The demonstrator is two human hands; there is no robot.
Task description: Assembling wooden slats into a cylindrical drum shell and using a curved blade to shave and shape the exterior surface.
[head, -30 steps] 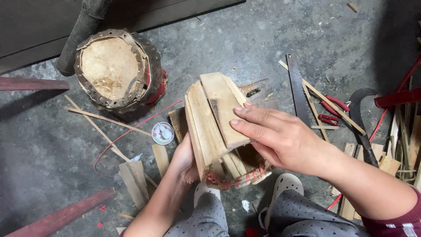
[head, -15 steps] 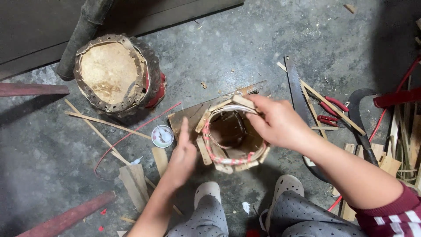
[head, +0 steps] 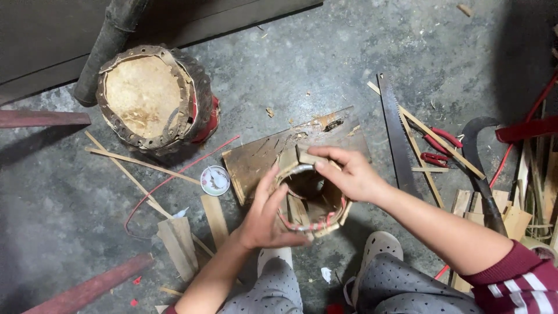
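Observation:
A small barrel-shaped shell of wooden slats [head: 311, 200], bound with a metal ring and red cord, stands upright with its open mouth toward me. My left hand [head: 264, 212] cups its left side. My right hand [head: 349, 171] pinches the top of a slat at its far rim. The shell rests over a flat wooden board [head: 261, 160] on the concrete floor, between my feet in pale slippers [head: 378, 256].
A finished hide-topped drum [head: 154, 99] stands at the upper left. A hand saw [head: 395, 134], red-handled pliers [head: 436, 148] and a curved sickle [head: 479, 157] lie to the right. Loose wooden slats [head: 180, 238], thin strips, red wire and a small round lid [head: 215, 180] lie to the left.
The shell was tipped from lying on its side to standing upright with its mouth up. My right hand moved from its side to the far rim; my left hand shifted onto its left side.

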